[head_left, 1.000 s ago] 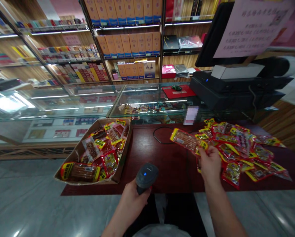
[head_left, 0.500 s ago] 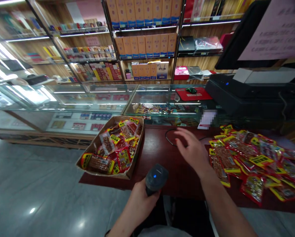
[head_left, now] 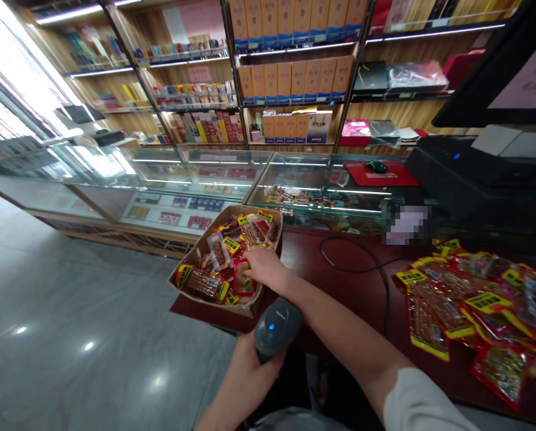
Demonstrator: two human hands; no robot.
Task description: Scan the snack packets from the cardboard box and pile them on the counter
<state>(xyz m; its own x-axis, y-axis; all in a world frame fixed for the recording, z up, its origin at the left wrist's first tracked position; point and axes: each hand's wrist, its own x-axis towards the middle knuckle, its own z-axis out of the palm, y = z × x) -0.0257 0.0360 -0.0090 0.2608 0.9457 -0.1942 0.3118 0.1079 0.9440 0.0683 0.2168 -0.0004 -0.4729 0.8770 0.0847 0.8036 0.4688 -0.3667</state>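
My left hand point(head_left: 252, 374) is wrapped round the handle of a dark grey barcode scanner point(head_left: 276, 323), whose small blue light is lit. Its head points away from me, over the table's front edge. Across the table, my right hand point(head_left: 265, 267) reaches over the right wall of a cardboard box point(head_left: 235, 309). Its fingers are on a red snack packet point(head_left: 243, 282) among several other packets in the box; the fingertips are partly hidden. A brown snack packet with yellow ends point(head_left: 202, 284) lies at the box's near left.
A heap of snack packets point(head_left: 447, 299) covers the right of the dark red table point(head_left: 303, 254). A black cable point(head_left: 351, 268) loops behind my right forearm. Beyond are a glass display counter point(head_left: 268, 173), a mouse point(head_left: 376, 166) on a red mat and a monitor point(head_left: 469, 72).
My right hand has moved left from above the middle of the table into the cardboard box. My left hand still holds the scanner. The view has turned slightly left.
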